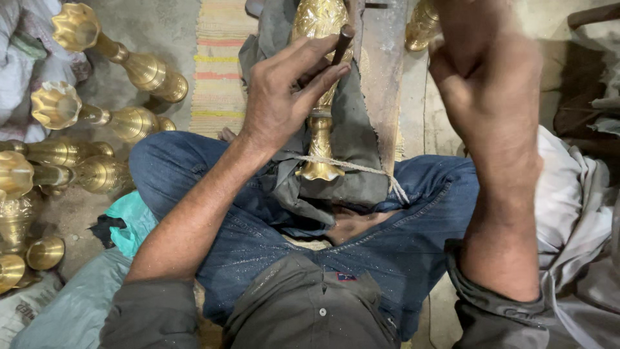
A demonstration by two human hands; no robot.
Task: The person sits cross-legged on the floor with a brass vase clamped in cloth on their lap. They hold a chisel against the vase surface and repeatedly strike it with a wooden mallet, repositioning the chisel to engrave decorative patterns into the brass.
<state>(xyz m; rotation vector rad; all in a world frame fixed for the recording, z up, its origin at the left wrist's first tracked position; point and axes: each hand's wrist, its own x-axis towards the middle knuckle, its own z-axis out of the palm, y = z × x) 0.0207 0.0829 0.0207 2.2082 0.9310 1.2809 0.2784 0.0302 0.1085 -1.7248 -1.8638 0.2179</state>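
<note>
Head view is showing the left hand (281,97) gripping a dark metal punch (342,42) against the brass vase (321,84) lying on grey cloth (352,129) across the lap, while the blurred right hand (481,71), grip unclear, is hanging right of it, more brass vases (123,61) lying on the concrete floor (161,26) at left.

Right hand (484,71) blurred (grip unreadable); brass vase (321,84) top cut off by edge.

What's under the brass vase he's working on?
The brass vase lies on a dark grey cloth, draped over the person's jeans, with a string across its foot. The left hand covers its middle; whatever lies beneath the cloth is hidden.
</note>
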